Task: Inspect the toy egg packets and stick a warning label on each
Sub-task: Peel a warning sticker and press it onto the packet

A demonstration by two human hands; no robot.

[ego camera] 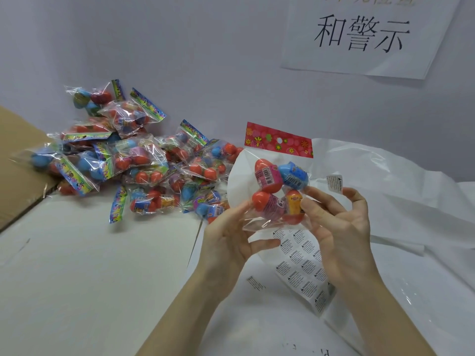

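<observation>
Held packet: clear, glossy crinkled plastic film with a printed paper-like header; the eggs inside are smooth shiny plastic. Pile of packets: same glossy film. Warning label and label sheet: white matt paper. Box flap: brown matt cardboard. Table: white, smooth. Large bag: translucent shiny plastic.

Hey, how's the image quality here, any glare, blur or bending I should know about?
Head view: soft even light with faint shadows; glare streaks on the held packet and on the pile of packets; wide-angle bending tilts the wall sign; print on the label sheet is too small to read beyond WARNING.
</observation>
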